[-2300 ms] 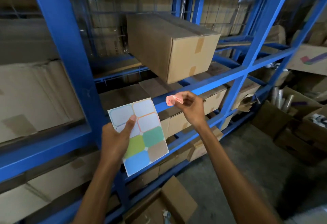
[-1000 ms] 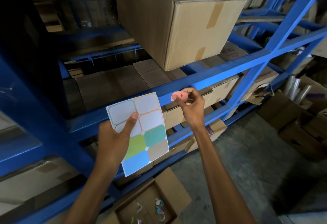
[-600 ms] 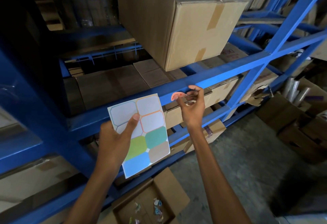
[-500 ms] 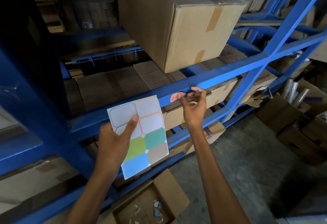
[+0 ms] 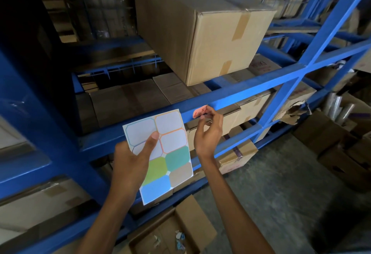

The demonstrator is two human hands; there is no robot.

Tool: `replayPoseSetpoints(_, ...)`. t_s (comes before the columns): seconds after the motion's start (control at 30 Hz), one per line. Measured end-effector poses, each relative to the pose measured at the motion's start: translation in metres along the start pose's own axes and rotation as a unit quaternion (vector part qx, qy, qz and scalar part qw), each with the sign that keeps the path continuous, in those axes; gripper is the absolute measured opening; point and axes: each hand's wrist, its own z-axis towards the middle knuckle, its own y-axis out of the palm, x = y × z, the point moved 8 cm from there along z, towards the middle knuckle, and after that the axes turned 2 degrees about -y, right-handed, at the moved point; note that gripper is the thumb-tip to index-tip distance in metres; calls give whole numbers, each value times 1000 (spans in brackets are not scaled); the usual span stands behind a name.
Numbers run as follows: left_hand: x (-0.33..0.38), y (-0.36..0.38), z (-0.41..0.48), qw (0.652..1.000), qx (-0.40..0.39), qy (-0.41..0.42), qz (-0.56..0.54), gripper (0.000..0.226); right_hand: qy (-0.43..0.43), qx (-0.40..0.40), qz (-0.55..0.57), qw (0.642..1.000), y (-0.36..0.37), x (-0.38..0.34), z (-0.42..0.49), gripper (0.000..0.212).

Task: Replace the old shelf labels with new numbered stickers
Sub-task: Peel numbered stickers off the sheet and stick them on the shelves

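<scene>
My left hand (image 5: 133,163) grips a sticker sheet (image 5: 170,157), thumb across its front; the upper label spots are peeled white, the lower ones still hold green, teal, tan and blue stickers. My right hand (image 5: 208,133) pinches a curled pink sticker (image 5: 198,112) with red writing on it. The sticker sits against the front face of the blue shelf beam (image 5: 251,91), just right of the sheet's top corner. Whether it is stuck to the beam I cannot tell.
A large taped cardboard box (image 5: 200,26) sits on the shelf above the beam. Flattened boxes (image 5: 128,101) fill the level behind it. An open carton (image 5: 172,231) with paper scraps lies on the floor below. A blue upright (image 5: 281,101) stands to the right.
My right hand has carried the pink sticker up from mid-air to the face of the shelf beam. The view has moved closer. The left hand keeps the sheet steady.
</scene>
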Motion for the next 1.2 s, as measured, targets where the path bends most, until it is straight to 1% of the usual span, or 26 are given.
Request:
replayPoseSetpoints(0.1, -1, -4, 0, 1000, 3, 6, 7, 6, -44, -17, -45, 998, 4, -5, -12, 49)
replayPoseSetpoints(0.2, -2, -8, 1, 1000, 9, 8, 14, 9, -85, -80, -61, 991, 17, -9, -19, 62)
replayPoseSetpoints(0.3, -4, -12, 1, 1000, 14, 9, 20, 9, -77, -125, -86, 985, 25, -6, -23, 75)
replayPoseSetpoints(0.4, -4, -19, 3, 999, 19, 12, 25, 10, -69, -139, -120, 981, 30, -3, -25, 85)
replayPoseSetpoints(0.53, -3, -28, 5, 999, 24, 11, 18, 8, -46, -147, -122, 980, 33, -2, -24, 95)
replayPoseSetpoints(0.6, -5, -29, 6, 999, 25, 10, 19, 8, -42, -150, -128, 979, 32, 0, -25, 98)
replayPoseSetpoints(0.7, -9, -30, 6, 1000, 22, 4, 21, 8, -43, -153, -135, 978, 32, 0, -30, 94)
replayPoseSetpoints(0.77, -11, -32, 6, 999, 22, 2, 24, 8, -66, -179, -119, 974, 40, -7, -36, 91)
replayPoseSetpoints(0.83, -12, -33, 7, 999, 20, 1, 26, 7, -73, -199, -103, 972, 47, -12, -38, 93)
replayPoseSetpoints(1.03, -15, -34, 7, 1000, 14, 1, 22, 6, -70, -191, -111, 973, 40, -6, -35, 96)
replayPoseSetpoints(1.2, -15, -37, 6, 1000, 17, 1, 22, 7, -59, -201, -111, 972, 40, -7, -33, 100)
